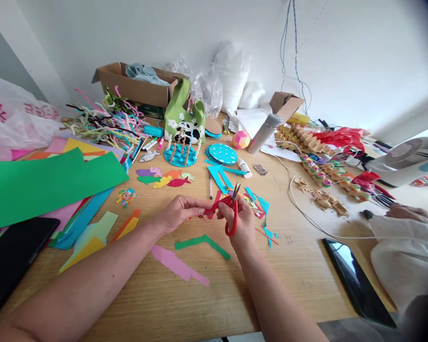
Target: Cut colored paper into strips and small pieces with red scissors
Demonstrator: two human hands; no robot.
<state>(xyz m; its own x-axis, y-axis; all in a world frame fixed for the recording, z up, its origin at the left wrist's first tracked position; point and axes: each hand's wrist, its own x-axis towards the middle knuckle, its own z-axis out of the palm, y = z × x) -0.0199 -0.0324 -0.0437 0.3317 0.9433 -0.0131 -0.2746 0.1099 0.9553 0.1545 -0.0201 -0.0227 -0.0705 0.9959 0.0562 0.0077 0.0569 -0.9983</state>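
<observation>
Near the middle of the table my right hand is closed on red-handled scissors, whose metal blades point up and away. Just to its left, my left hand pinches a small piece of red paper between thumb and fingers. The red paper reaches toward the scissors, partly hidden by the fingers. Paper scraps in blue and red lie behind and right of the hands. A bent green strip and a pink strip lie in front. Colourful paper fish are farther back.
Coloured paper sheets and a black tablet lie left. Farther back stand a panda bag, blue discs and a bottle. A phone, white cable, fan and another person's hand are right.
</observation>
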